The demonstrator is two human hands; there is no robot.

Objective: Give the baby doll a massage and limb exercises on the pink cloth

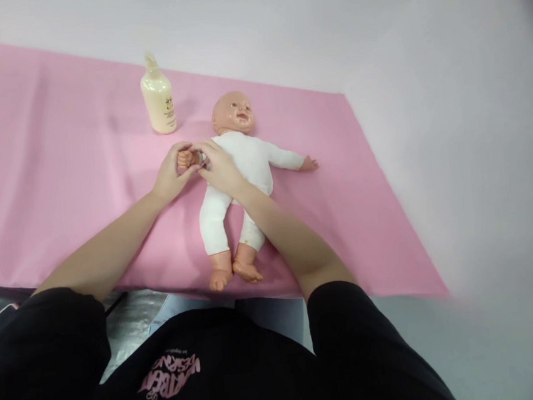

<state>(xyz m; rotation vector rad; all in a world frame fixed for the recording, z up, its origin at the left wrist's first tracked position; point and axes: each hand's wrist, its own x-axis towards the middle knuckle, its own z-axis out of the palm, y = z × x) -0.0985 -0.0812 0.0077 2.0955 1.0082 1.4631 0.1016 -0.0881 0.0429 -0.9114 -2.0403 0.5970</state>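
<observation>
A baby doll (244, 164) in a white bodysuit lies on its back on a pink sheet (56, 170), head toward the far side. My left hand (172, 171) grips the doll's small hand at the left. My right hand (218, 164) rests over the same arm at the sleeve cuff, fingers pinched on it. The doll's other arm (291, 160) sticks out to the right. Its bare feet (233, 271) point toward me.
A cream lotion bottle (158, 97) with a pump top stands upright on the sheet, left of the doll's head. The sheet covers a white surface (451, 113). A grey floor strip (136, 313) shows near my body.
</observation>
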